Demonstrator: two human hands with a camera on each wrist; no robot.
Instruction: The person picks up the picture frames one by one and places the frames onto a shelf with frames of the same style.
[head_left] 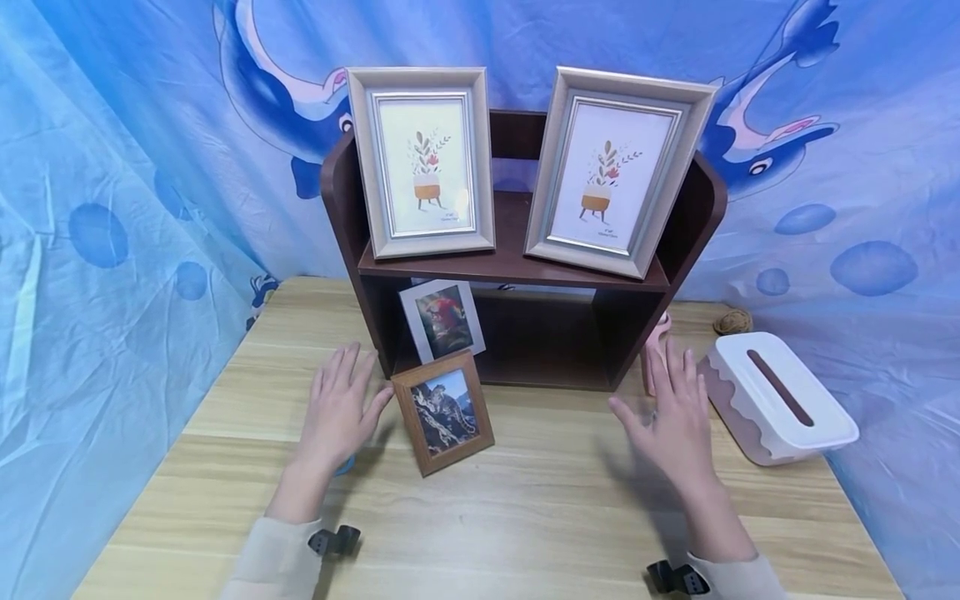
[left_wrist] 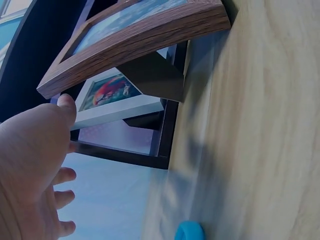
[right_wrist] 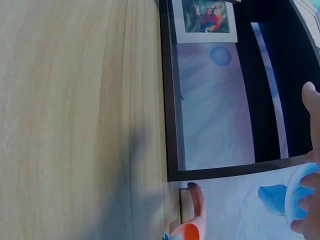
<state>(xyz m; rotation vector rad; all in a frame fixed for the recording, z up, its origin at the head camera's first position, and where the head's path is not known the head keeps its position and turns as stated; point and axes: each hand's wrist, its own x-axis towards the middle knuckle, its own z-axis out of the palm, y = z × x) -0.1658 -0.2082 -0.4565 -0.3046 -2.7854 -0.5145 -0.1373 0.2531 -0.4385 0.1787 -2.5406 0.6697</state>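
My left hand hovers over the table with fingers spread, its thumb beside a brown wooden picture frame showing a spotted cat. In the left wrist view the thumb is close to that frame's corner; I cannot tell whether they touch. The wooden frame stands tilted back on its rear support. Behind it, a white frame with a red parrot picture stands in the lower compartment of a dark brown shelf. My right hand, holding nothing, is in front of the shelf's right side, fingers spread.
Two large silver-beige frames lean on the upper shelf. At the right are a white-lidded tissue box, a twine ball and a pink object with a curved handle. A blue ring-shaped thing lies near my left hand.
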